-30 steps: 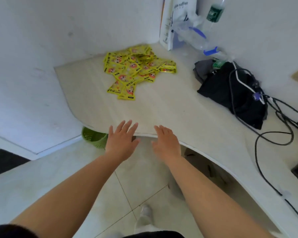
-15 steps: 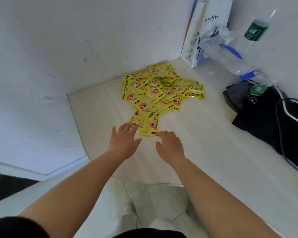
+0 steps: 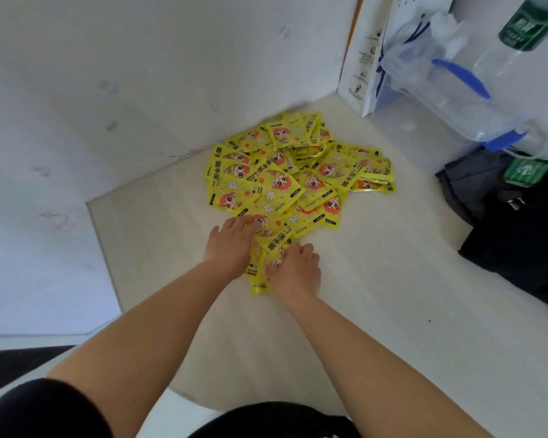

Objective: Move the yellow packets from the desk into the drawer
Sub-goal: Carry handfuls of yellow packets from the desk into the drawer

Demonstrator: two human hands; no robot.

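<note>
A loose pile of yellow packets (image 3: 298, 181) with cartoon faces lies on the pale desk (image 3: 377, 295) near the wall corner. Both of my hands are at the pile's near edge. My left hand (image 3: 231, 245) has its fingers curled down onto a packet at the front left of the pile. My right hand (image 3: 295, 270) is close beside it, and its bent fingers grip the nearest packets (image 3: 260, 273), which lie partly under both hands. No drawer is in view.
A white paper bag (image 3: 364, 58) and a clear plastic bag with blue handles (image 3: 456, 83) stand at the back right, with a green-labelled bottle (image 3: 525, 23). A black bag (image 3: 519, 235) lies at the right. White walls close off the left and back.
Both hands have moved forward from the desk's front edge to the pile and now curl onto its nearest packets. The view has moved closer to the desk corner.
</note>
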